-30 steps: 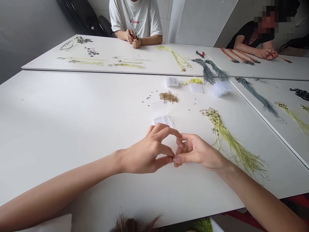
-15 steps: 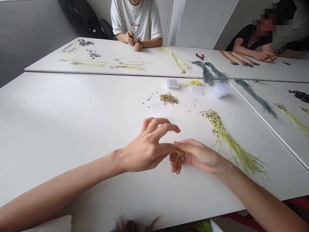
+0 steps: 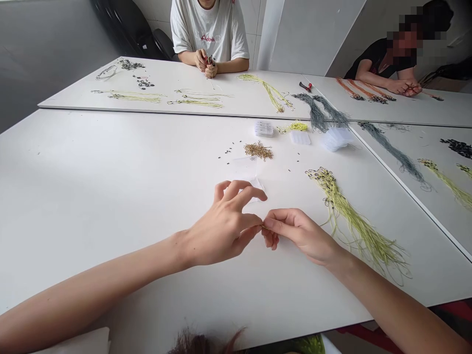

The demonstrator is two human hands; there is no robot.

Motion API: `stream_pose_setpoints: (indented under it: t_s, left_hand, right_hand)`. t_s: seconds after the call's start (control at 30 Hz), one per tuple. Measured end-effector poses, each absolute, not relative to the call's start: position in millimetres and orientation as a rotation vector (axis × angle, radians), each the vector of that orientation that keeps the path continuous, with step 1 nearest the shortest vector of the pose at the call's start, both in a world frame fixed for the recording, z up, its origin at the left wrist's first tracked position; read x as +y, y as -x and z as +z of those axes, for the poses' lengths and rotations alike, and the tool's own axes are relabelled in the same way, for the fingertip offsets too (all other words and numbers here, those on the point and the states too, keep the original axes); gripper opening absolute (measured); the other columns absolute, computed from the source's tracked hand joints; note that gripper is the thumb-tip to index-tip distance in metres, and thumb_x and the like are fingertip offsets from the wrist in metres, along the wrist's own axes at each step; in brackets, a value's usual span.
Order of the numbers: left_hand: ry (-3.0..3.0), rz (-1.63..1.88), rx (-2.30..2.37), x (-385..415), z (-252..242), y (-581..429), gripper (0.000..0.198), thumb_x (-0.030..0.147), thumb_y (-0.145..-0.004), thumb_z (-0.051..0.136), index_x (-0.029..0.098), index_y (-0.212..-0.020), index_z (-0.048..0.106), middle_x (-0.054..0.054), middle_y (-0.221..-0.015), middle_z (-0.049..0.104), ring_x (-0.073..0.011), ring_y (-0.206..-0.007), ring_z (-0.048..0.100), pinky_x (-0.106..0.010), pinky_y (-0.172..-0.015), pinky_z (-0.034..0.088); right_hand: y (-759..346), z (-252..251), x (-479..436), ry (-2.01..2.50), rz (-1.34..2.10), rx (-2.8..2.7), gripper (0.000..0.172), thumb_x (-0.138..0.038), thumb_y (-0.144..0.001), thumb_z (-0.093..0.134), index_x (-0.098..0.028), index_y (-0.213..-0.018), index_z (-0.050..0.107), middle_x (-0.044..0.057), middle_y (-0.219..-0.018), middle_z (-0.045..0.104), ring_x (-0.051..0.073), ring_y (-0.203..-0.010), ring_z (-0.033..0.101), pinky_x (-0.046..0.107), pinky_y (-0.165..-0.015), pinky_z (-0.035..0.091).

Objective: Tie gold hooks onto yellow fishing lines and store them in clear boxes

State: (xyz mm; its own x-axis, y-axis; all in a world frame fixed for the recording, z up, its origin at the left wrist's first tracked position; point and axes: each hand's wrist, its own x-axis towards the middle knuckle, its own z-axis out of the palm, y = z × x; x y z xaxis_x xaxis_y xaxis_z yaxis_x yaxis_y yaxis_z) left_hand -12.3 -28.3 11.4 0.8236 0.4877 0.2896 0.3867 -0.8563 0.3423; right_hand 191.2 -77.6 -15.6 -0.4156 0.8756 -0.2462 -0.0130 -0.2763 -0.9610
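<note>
My left hand (image 3: 226, 223) pinches with thumb and index finger while its other fingers arch up and apart. Its tips meet those of my right hand (image 3: 295, 228), which is closed in a pinch of its own. Between the fingertips shows a sliver of a small gold-coloured piece (image 3: 264, 227), mostly hidden, so its exact kind is unclear. To the right of my right hand lies a bundle of yellow-green cords (image 3: 350, 211) with dark and metal bits at its far end. Beyond my left hand are a clear plastic bag (image 3: 254, 184) and a heap of small gold-coloured metal pieces (image 3: 258, 150).
Clear plastic boxes (image 3: 264, 129) and yellow bits (image 3: 298, 126) lie farther back, with grey-blue cords (image 3: 393, 152) to the right. Across the white table (image 3: 110, 196), one person (image 3: 210, 37) holds a red-handled tool; another (image 3: 391, 73) handles orange cords.
My right hand has risen slightly, its lower fingers curling in. The fingertips of both hands have drawn closer, hiding more of the small gold-coloured piece. My left hand has shifted slightly left.
</note>
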Motion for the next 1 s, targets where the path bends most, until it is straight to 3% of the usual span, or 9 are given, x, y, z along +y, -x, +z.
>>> stream_pose_setpoints:
  t_s: [0.43, 0.67, 0.87, 1.0]
  left_hand:
    - [-2.553, 0.442, 0.827, -27.5, 8.5, 14.2, 0.022, 0.018, -0.089, 0.056, 0.027, -0.083, 0.076, -0.004, -0.126, 0.056, -0.027, -0.118, 0.041, -0.047, -0.094, 0.034]
    - [-2.422, 0.35, 0.81, -23.4, 6.3, 15.6, 0.021, 0.022, -0.091, 0.055, 0.025, -0.082, 0.074, -0.004, -0.125, 0.056, -0.026, -0.117, 0.042, -0.048, -0.095, 0.035]
    - [-2.445, 0.319, 0.788, -25.4, 7.8, 15.3, 0.01, 0.025, -0.085, 0.063, 0.024, -0.088, 0.072, -0.005, -0.129, 0.054, -0.0273, -0.121, 0.039, -0.049, -0.098, 0.034]
    - [-2.461, 0.324, 0.786, -26.3, 8.4, 14.1, 0.017, 0.028, -0.091, 0.056, 0.023, -0.087, 0.072, -0.005, -0.128, 0.054, -0.0263, -0.121, 0.04, -0.048, -0.097, 0.035]
  right_hand:
    - [-186.4, -13.0, -85.7, 1.358, 1.251, -1.662, 0.015, -0.03, -0.091, 0.057, -0.022, -0.085, 0.068, 0.001, -0.076, 0.065, 0.017, -0.074, 0.059, 0.032, -0.075, 0.048]
    - [-183.6, -22.2, -86.9, 1.256, 0.603, -2.037, 0.016, -0.012, -0.089, 0.052, -0.021, -0.081, 0.062, 0.0, -0.066, 0.059, 0.015, -0.064, 0.051, 0.032, -0.069, 0.042]
    - [-183.1, -19.8, -87.9, 1.27, 0.603, -2.047, 0.016, -0.01, -0.088, 0.052, -0.021, -0.081, 0.061, -0.002, -0.065, 0.059, 0.013, -0.062, 0.049, 0.031, -0.068, 0.041]
    - [-183.5, -21.6, -88.3, 1.271, 0.602, -2.066, 0.016, -0.01, -0.089, 0.051, -0.021, -0.079, 0.059, -0.002, -0.064, 0.057, 0.014, -0.062, 0.049, 0.03, -0.069, 0.041]
